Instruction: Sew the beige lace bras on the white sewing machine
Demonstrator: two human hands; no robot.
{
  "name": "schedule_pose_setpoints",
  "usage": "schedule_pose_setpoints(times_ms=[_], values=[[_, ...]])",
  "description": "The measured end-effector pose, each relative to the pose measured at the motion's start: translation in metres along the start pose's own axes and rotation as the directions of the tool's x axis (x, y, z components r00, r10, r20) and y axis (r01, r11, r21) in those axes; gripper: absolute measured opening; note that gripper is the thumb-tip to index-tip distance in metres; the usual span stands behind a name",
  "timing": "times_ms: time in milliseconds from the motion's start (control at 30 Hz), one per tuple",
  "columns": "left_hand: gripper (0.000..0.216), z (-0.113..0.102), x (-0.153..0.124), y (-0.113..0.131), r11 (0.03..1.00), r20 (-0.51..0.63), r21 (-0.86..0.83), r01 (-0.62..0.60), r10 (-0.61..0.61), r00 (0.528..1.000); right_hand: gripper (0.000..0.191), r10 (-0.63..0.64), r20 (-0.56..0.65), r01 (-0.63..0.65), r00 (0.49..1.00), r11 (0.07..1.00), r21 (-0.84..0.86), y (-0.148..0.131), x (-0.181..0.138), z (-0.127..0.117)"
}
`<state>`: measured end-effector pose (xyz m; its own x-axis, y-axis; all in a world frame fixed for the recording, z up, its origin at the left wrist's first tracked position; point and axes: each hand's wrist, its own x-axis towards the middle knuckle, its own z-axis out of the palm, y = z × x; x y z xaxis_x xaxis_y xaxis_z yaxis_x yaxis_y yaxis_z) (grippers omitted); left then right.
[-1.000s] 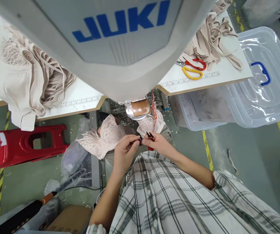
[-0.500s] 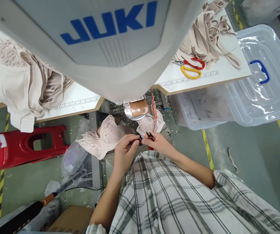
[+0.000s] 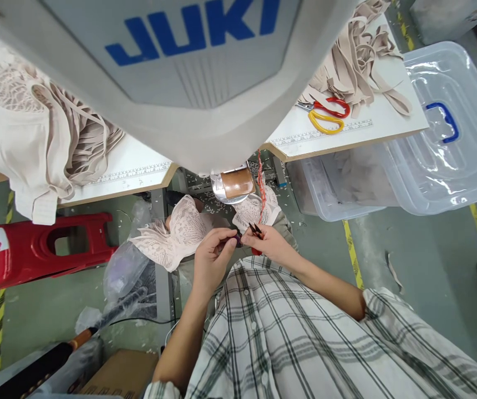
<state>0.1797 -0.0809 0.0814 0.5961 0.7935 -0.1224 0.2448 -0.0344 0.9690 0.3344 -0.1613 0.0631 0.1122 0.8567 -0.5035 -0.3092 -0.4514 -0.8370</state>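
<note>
Beneath sewing machine (image 3: 205, 83), right hand (image 3: 274, 246) still holds snips (image 3: 255, 230) beside left hand (image 3: 211, 257).

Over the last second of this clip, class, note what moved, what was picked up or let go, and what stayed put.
Nothing visibly moved or changed hands; only the view shifted slightly. The left hand still pinches the small dark piece, the right hand still holds the thread snips beside it, and the lace fabric and the scissors lie as before.
</note>
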Motion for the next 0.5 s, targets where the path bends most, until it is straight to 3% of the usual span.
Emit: schedule_pose_setpoints(times_ms=[500], values=[[0.014, -0.0002, -0.0015, -0.0008, 1.0, -0.007, -0.013, -0.009, 0.009, 1.0, 0.057, 0.003, -0.022, -0.003, 1.0, 1.0, -0.003, 0.0012, 0.0, 0.0013]])
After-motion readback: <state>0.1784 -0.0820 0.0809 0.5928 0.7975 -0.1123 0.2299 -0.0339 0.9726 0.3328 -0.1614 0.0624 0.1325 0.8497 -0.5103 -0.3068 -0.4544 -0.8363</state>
